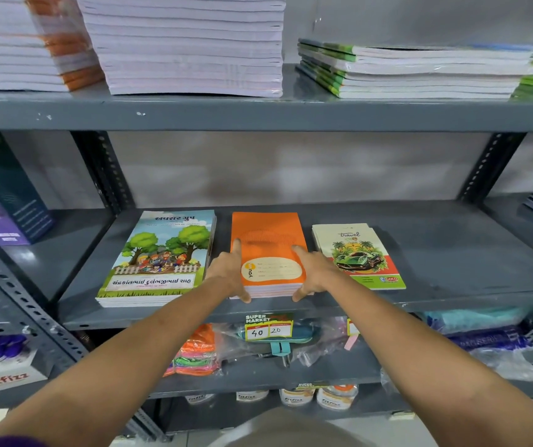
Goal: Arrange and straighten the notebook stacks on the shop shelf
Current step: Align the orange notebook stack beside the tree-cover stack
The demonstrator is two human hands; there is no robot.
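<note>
Orange stack (266, 253) sits mid-shelf (452, 253), between the tree-cover stack (159, 256) and the travel stack (357, 256), dead ahead of both arms. Its long axis runs front-to-back and leans a little left of square to the shelf's front edge.

Left hand (228, 274) lies flat along the stack's left side, fingers extended toward the back, thumb at the front-left corner. Right hand (312, 274) mirrors it on the right side, thumb at the front-right corner. Both are spread open and press against the stack's edges; neither has lifted or closed around anything. Stack is bracketed, not gripped.

Reach is about equal, neither hand clearly nearer. There is a small gap to each neighbour; the left hand fills most of the one on the tree-cover side.

My read: the next move is a squeeze plus a slight twist to square the stack. Risk: the top books slide back if the push is uneven.
</note>
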